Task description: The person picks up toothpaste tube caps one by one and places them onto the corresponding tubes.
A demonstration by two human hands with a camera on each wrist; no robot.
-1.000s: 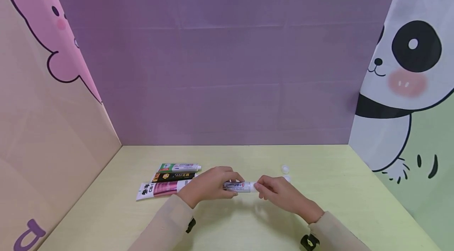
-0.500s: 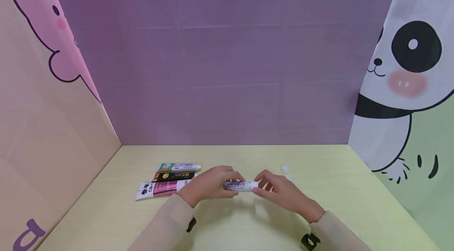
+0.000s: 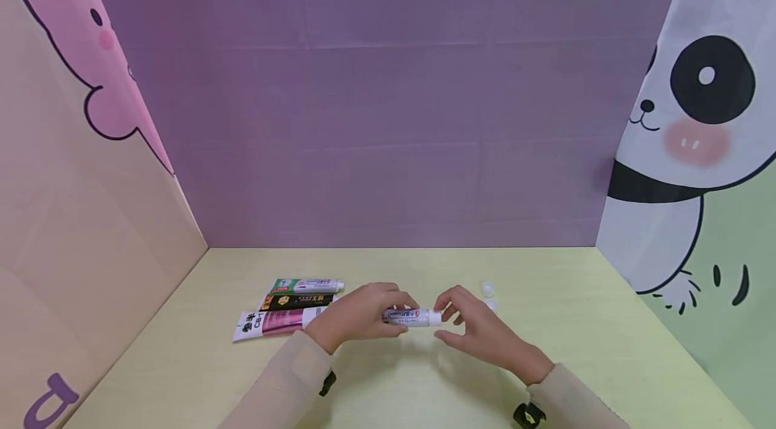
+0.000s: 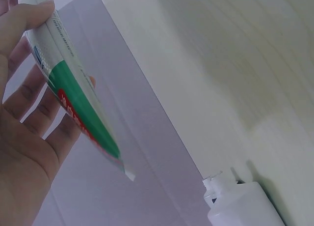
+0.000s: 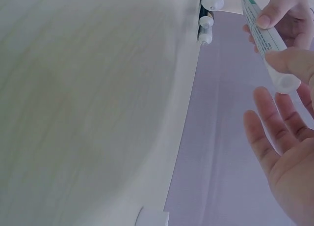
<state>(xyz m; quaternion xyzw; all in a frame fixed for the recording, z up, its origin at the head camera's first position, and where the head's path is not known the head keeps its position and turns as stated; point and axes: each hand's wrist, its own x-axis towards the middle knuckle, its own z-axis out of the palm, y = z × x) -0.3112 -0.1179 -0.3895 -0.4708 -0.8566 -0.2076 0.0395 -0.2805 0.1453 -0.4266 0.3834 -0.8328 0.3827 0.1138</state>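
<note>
A toothpaste tube, white with a green tail end, is held level above the table. My left hand grips it round the body; in the left wrist view, the thumb presses on its white part. A white cap sits on the end pointing right. Beside that cap is my right hand, fingers and thumb spread apart around it. In the right wrist view, the right thumb overlaps the tube near the cap; whether it touches cannot be told.
Three more toothpaste tubes lie left: a green and white one, a black one and a pink and white one. Two small white caps lie behind the right hand, the farther cap in plain sight. A purple backdrop closes the back.
The right fingers pinched the cap one second ago. Since then they have loosened and spread away from it. The left hand and the toothpaste tube have stayed in place.
</note>
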